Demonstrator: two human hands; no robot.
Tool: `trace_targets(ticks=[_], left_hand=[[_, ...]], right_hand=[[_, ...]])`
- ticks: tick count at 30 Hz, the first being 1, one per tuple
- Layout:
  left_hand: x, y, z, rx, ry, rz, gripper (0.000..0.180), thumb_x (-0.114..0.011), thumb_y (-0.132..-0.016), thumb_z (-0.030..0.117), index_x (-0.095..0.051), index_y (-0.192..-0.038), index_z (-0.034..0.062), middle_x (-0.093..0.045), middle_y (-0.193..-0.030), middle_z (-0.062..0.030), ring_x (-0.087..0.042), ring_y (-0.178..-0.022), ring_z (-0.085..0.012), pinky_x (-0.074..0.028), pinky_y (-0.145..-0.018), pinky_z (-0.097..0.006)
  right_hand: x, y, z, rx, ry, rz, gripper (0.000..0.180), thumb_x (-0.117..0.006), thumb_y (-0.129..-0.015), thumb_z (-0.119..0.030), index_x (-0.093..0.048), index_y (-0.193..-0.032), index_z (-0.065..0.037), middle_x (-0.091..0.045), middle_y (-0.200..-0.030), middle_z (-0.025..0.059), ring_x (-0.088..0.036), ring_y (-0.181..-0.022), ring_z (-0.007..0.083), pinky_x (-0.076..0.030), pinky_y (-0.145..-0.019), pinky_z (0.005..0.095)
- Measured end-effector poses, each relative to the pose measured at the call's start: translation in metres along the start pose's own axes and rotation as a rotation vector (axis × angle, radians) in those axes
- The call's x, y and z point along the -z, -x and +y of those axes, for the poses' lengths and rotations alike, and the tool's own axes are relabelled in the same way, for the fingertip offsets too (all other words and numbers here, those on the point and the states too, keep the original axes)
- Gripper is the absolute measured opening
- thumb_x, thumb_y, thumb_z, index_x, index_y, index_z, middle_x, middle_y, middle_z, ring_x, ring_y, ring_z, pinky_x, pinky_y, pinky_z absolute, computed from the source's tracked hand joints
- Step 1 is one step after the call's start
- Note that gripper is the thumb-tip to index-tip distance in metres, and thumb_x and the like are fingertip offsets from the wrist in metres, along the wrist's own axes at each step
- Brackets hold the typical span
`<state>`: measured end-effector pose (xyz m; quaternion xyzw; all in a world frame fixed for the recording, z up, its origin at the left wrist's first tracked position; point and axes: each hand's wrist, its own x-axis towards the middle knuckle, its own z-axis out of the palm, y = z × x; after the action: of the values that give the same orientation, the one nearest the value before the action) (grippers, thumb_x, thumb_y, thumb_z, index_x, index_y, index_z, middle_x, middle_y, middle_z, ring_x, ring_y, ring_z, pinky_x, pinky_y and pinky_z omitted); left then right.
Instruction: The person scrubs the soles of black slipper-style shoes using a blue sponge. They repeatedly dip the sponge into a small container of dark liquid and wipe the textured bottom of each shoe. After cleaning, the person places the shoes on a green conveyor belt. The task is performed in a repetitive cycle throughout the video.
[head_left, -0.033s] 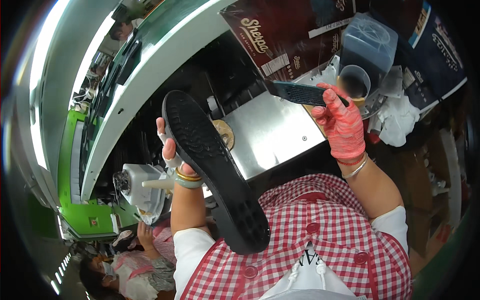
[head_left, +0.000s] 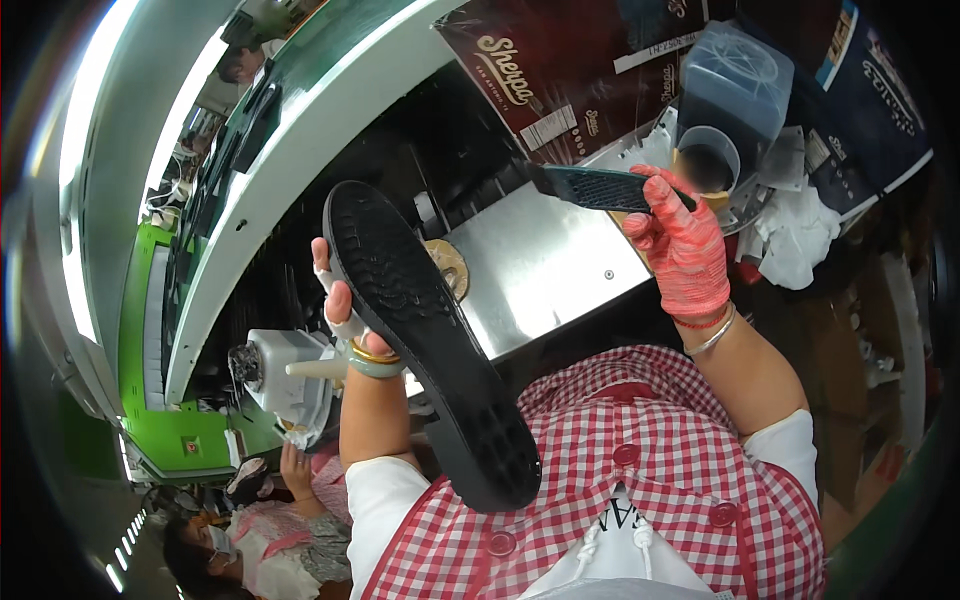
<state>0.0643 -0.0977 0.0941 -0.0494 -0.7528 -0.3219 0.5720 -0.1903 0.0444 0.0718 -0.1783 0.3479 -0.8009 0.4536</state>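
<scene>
A black shoe sole (head_left: 410, 300), long and moulded with ridges and hollows, lies slantwise in front of me. My left hand (head_left: 342, 305) grips its upper left edge, with white wraps on the fingers; the sole hides most of the palm. In a pink knitted glove, my right hand (head_left: 685, 245) is closed on a dark, thin, flat piece (head_left: 600, 187) with a dotted texture, whose kind I cannot make out. This piece is held out to the left, apart from the sole, above the bench.
Behind the sole are a shiny metal plate (head_left: 545, 270) and a tape roll (head_left: 447, 268). At the right stand a clear cup (head_left: 722, 150), a translucent container (head_left: 740, 80), crumpled white paper (head_left: 800, 235) and printed boxes (head_left: 560, 60). A co-worker (head_left: 285, 540) sits lower left, near a white jug (head_left: 290, 365).
The co-worker's raised hand has shifted slightly. My hands, the sole and the flat piece are almost unmoved.
</scene>
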Motion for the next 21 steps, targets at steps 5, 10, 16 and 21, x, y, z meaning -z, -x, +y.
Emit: trace_targets(ticks=[5,10,16,21], left_hand=[[-0.009,-0.008,0.013,0.043,0.118,-0.109,0.056,-0.055,-0.086,0.046,-0.035,-0.134,0.0258,-0.029,-0.142,-0.0119,-0.037,-0.126,-0.0311,-0.047,-0.094,-0.047],[-0.011,-0.008,0.015,0.130,0.160,-0.123,0.063,-0.058,-0.085,0.043,-0.031,-0.137,0.0212,-0.029,-0.142,-0.0143,-0.038,-0.126,-0.0321,-0.046,-0.096,-0.047],[-0.005,0.003,0.011,0.184,0.119,-0.181,0.058,-0.054,-0.086,0.047,-0.032,-0.134,0.0235,-0.028,-0.142,-0.0160,-0.037,-0.126,-0.0343,-0.023,-0.109,-0.044],[-0.017,0.005,-0.013,0.226,-0.059,0.011,0.057,-0.053,-0.088,0.043,-0.033,-0.132,0.0120,-0.036,-0.133,-0.0195,-0.041,-0.120,-0.0355,-0.035,-0.101,-0.041]], right_hand=[[0.011,0.002,0.004,0.062,0.057,0.008,0.026,-0.063,-0.087,-0.026,-0.063,-0.103,-0.005,-0.059,-0.066,-0.0004,-0.057,-0.057,0.0063,-0.041,-0.053,0.0173],[0.012,0.006,0.001,0.058,0.076,0.039,0.022,-0.062,-0.087,-0.025,-0.064,-0.099,-0.006,-0.059,-0.070,-0.0019,-0.056,-0.055,0.0052,-0.040,-0.050,0.0161],[0.008,0.014,-0.007,-0.041,0.082,0.035,0.024,-0.058,-0.088,-0.029,-0.064,-0.096,-0.007,-0.060,-0.073,-0.0006,-0.055,-0.052,0.0053,-0.040,-0.047,0.0154],[0.018,0.006,0.003,-0.001,0.036,0.067,0.024,-0.057,-0.088,-0.027,-0.063,-0.097,-0.005,-0.061,-0.077,0.0024,-0.055,-0.054,0.0083,-0.043,-0.050,0.0176]])
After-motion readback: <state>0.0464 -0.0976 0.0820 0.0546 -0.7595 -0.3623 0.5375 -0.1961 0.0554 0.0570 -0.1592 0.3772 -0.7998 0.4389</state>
